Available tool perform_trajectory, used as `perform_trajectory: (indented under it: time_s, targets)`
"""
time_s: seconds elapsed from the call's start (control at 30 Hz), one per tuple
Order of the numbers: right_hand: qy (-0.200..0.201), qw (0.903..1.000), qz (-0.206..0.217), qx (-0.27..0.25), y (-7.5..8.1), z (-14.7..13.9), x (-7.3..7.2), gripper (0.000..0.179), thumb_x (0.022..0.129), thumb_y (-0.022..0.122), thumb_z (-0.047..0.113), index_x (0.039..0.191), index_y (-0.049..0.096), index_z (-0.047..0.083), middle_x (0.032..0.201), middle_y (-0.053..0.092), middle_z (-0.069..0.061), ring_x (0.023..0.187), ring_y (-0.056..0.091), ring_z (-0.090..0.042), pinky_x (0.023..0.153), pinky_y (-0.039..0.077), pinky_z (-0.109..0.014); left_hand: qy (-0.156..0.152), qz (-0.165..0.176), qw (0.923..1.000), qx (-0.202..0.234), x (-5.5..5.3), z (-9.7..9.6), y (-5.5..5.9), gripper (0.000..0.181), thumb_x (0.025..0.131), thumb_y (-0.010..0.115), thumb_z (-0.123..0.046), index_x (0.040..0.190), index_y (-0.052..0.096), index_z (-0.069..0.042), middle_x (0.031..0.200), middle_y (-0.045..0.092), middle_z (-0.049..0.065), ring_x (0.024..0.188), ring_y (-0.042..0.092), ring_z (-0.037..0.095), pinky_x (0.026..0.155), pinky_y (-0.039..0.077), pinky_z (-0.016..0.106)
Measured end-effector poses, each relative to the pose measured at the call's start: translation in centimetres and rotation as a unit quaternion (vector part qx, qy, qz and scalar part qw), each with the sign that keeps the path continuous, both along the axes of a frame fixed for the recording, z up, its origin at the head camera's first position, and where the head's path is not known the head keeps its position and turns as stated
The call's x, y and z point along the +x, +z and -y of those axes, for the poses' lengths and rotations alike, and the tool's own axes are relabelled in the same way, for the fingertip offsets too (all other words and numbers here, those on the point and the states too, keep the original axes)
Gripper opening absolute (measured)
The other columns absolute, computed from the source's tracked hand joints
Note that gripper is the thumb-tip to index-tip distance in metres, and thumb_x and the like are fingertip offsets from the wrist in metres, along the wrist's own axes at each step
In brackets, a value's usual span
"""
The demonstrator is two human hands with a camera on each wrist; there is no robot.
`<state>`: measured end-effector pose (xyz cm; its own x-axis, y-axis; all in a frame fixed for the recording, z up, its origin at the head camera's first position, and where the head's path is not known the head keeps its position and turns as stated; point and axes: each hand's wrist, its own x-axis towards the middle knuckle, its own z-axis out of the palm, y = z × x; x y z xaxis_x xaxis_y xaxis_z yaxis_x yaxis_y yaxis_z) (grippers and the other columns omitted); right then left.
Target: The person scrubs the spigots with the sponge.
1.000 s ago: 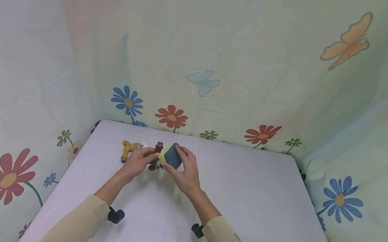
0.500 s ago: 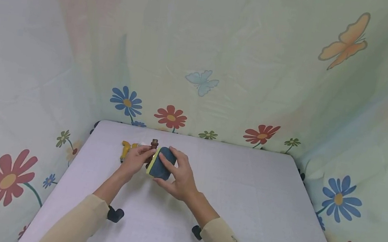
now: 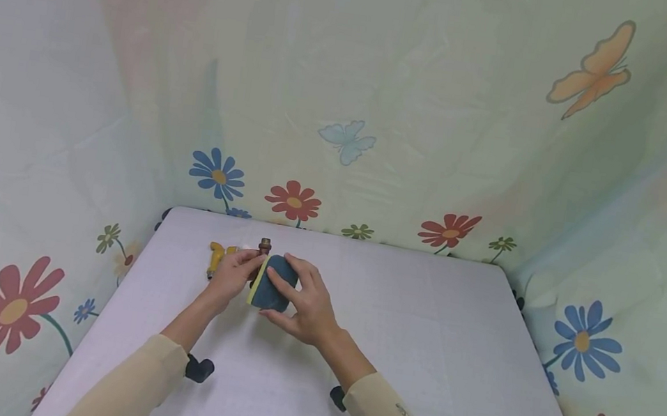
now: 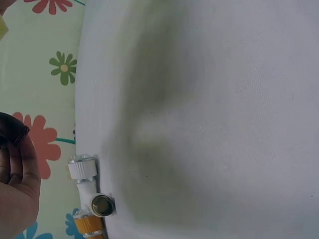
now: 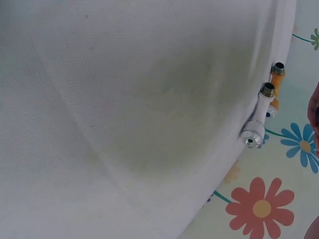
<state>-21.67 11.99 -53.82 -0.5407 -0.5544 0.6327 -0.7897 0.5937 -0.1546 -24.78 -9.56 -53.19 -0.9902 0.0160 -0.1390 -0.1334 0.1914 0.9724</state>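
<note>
My left hand [image 3: 228, 276] pinches a brown metal tap [image 3: 265, 245] above the table. In the left wrist view, a dark end of the tap [image 4: 12, 128] shows over the fingers [image 4: 25, 167]. A sponge [image 3: 276, 287], blue with a yellow side, is held in my right hand [image 3: 310, 309]. Its yellow side faces the tap and hides the lower part of it; whether the two touch is hard to tell. Behind the left hand lies a yellow tap [image 3: 215, 259]. A white tap [image 5: 259, 112] lies close to it, mostly hidden in the head view.
The table [image 3: 418, 332] has a white cloth. Behind it hangs a curtain [image 3: 435, 109] printed with flowers and butterflies. Black wrist mounts [image 3: 199, 369] sit at both sleeve cuffs.
The right hand has turned the sponge so that its blue face shows more, and moved it left and down against or near the tap. The tap has shifted slightly left.
</note>
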Motion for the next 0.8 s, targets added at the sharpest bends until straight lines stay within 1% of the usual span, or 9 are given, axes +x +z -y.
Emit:
perform_trajectory:
  time_s: [0.13, 0.33, 0.43, 0.57, 0.8]
  targets:
    - [-0.006, 0.9999, 0.005, 0.01, 0.1, 0.06, 0.0, 0.083, 0.082, 0.084, 0.056, 0.154, 0.052, 0.03, 0.16, 0.043, -0.013, 0.143, 0.043, -0.028, 0.11, 0.051, -0.044, -0.012, -0.007, 0.9999, -0.002, 0.19, 0.08, 0.15, 0.041, 0.107, 0.059, -0.037, 0.138, 0.066, -0.012, 0.132, 0.071, 0.01, 0.119, 0.071, 0.026, 0.108, 0.053, 0.047]
    - [-0.011, 0.9998, 0.009, 0.014, 0.28, -0.03, -0.02, 0.082, 0.082, 0.083, 0.055, 0.154, 0.052, 0.03, 0.159, 0.043, -0.013, 0.141, 0.044, -0.029, 0.11, 0.051, -0.045, -0.028, -0.016, 0.9994, -0.009, 0.34, 0.12, 0.23, 0.041, 0.107, 0.058, -0.035, 0.139, 0.066, -0.012, 0.131, 0.071, 0.009, 0.121, 0.07, 0.027, 0.108, 0.053, 0.047]
    - [-0.014, 0.9998, 0.015, 0.008, 0.18, -0.16, -0.1, 0.083, 0.082, 0.084, 0.053, 0.155, 0.051, 0.029, 0.159, 0.043, -0.013, 0.141, 0.045, -0.029, 0.109, 0.051, -0.046, -0.034, -0.023, 0.9991, -0.014, 0.33, 0.06, 0.22, 0.038, 0.107, 0.059, -0.035, 0.137, 0.068, -0.013, 0.13, 0.072, 0.008, 0.119, 0.07, 0.026, 0.107, 0.054, 0.047]
    - [-0.021, 0.9993, 0.03, -0.002, 0.1, -0.33, -0.21, 0.083, 0.084, 0.083, 0.052, 0.157, 0.048, 0.029, 0.159, 0.043, -0.012, 0.141, 0.045, -0.029, 0.11, 0.051, -0.047, -0.053, -0.036, 0.9978, -0.015, 0.22, -0.01, 0.06, 0.037, 0.107, 0.059, -0.034, 0.137, 0.068, -0.014, 0.13, 0.073, 0.009, 0.117, 0.071, 0.025, 0.105, 0.056, 0.045]
    - [-0.037, 0.9967, 0.069, -0.023, 0.11, -0.58, -0.37, 0.081, 0.087, 0.08, 0.052, 0.158, 0.046, 0.03, 0.158, 0.045, -0.01, 0.141, 0.045, -0.028, 0.109, 0.052, -0.047, -0.084, -0.047, 0.9953, -0.013, 0.27, -0.16, -0.11, 0.039, 0.108, 0.058, -0.034, 0.14, 0.066, -0.013, 0.131, 0.072, 0.01, 0.11, 0.072, 0.021, 0.096, 0.059, 0.037]
